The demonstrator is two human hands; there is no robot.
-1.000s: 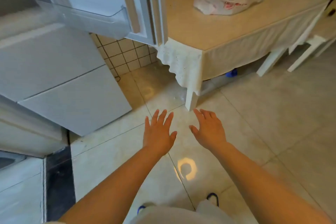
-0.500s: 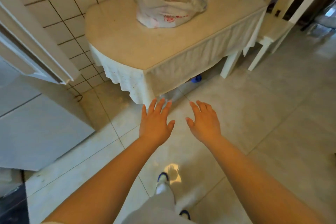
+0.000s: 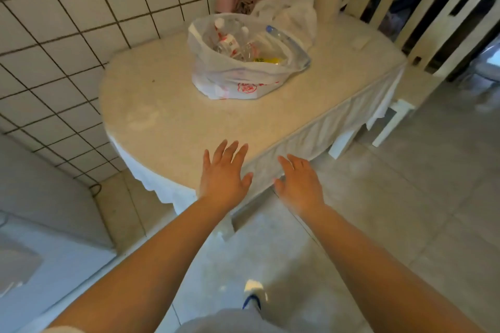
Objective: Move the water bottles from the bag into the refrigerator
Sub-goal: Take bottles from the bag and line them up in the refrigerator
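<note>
- The left hand (image 3: 221, 176) and right hand (image 3: 299, 184) are reaching forward side by side, fingers spread and relaxed, grasping nothing.
- Both are hovering at the near edge of the desk (image 3: 173, 116).
- Beyond them, the bag (image 3: 238, 78) is sitting on the desk, holding the water bottles (image 3: 235, 40).
- Chairs (image 3: 443, 21) are standing farther right, tiled wall (image 3: 81, 21) left.
- Compared with a second ago, the refrigerator is gone from sight and the bag is looming closer.

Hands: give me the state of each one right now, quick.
Left hand: open, fingers spread, holding nothing.
Right hand: open, holding nothing.
</note>
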